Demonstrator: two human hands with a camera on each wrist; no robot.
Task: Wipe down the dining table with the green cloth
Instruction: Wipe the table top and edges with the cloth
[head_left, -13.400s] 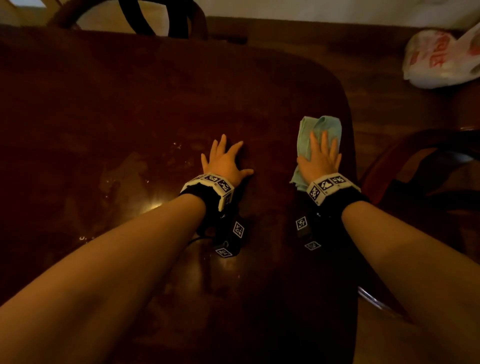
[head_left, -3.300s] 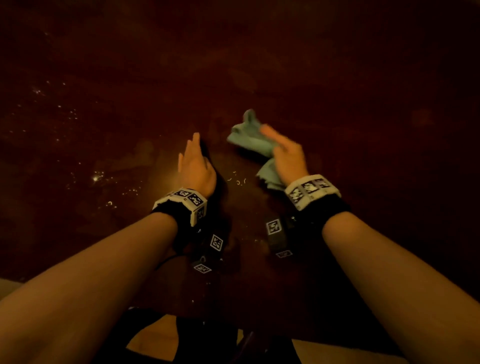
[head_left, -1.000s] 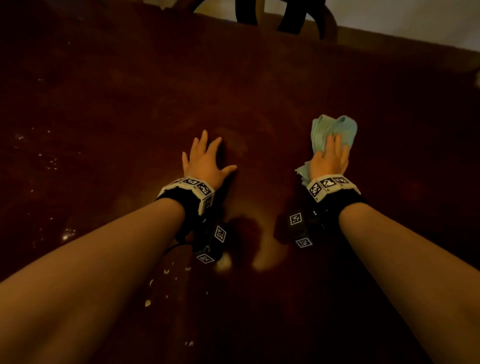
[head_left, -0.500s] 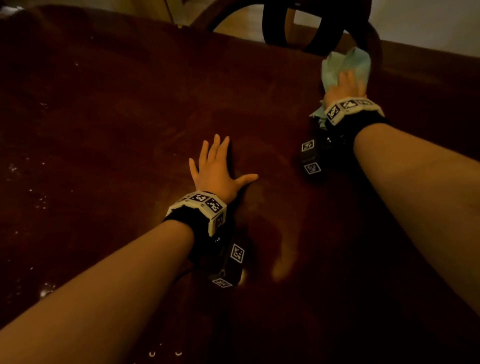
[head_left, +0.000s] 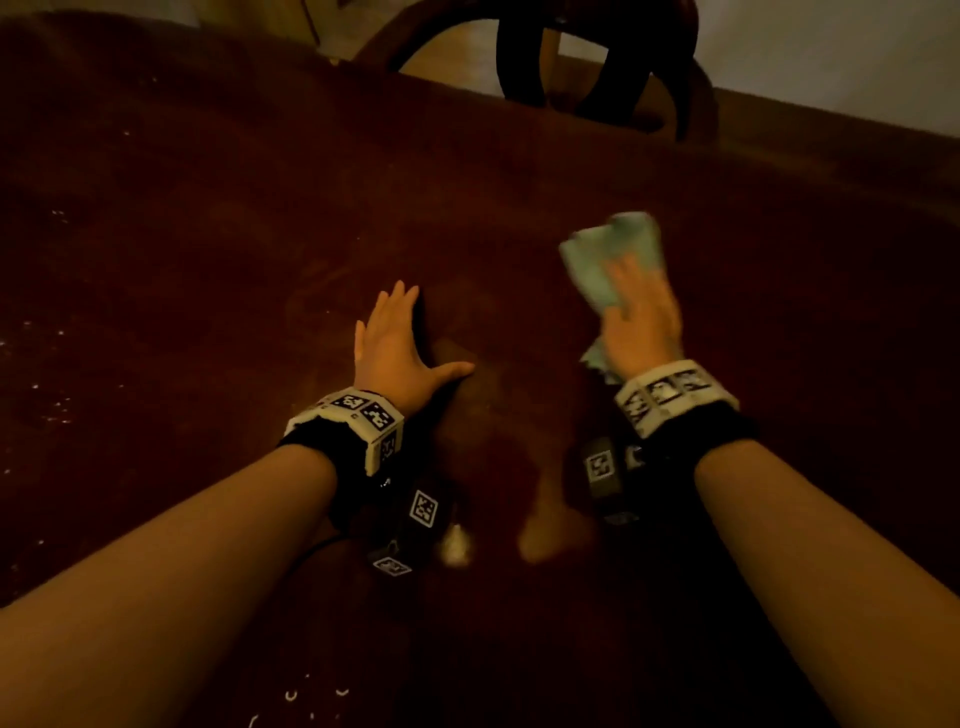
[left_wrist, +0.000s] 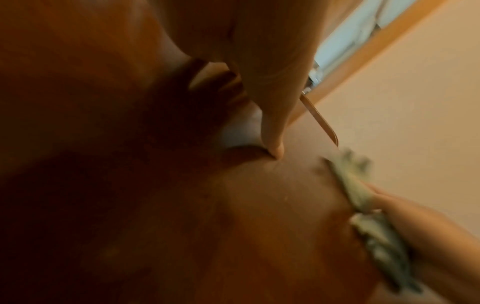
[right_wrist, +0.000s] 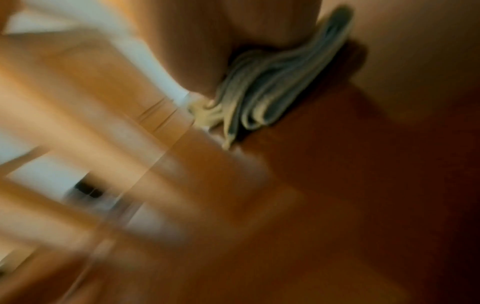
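Lying bunched on the dark tabletop (head_left: 218, 218), one green cloth (head_left: 608, 260) sits under the right hand (head_left: 641, 322), fingers flat, pressing it. One left hand (head_left: 395, 353) rests beside, splayed, holding nothing. One chair (head_left: 597, 57) stands beyond.

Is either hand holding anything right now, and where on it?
The right hand presses flat on the near half of the folded green cloth, not gripping it. The left hand lies flat on the dining table, holding nothing.
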